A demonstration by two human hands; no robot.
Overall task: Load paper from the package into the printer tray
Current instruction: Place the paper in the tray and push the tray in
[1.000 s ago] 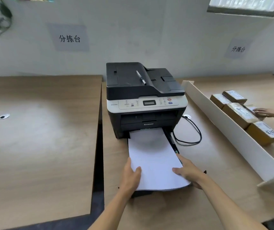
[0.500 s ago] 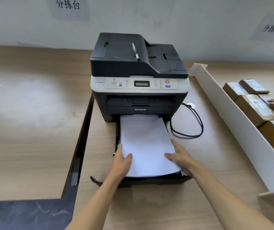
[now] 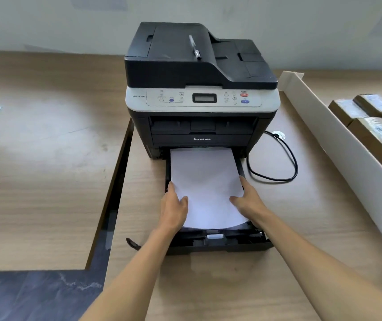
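Observation:
A black and grey printer stands on the wooden table, its black paper tray pulled out toward me. A stack of white paper lies in the tray, its far end under the printer's front. My left hand grips the stack's near left edge with the thumb on top. On the near right edge sits my right hand, holding the same way. No paper package is in view.
A pen lies on the printer lid. A black cable loops to the right of the tray. A long white cardboard divider runs along the right, with brown parcels beyond it. A gap between two tables lies left.
The paper stack has slid further into the tray toward the printer, both hands moving with it. The view has tilted down and closer. Another person's hand at the far right is out of view.

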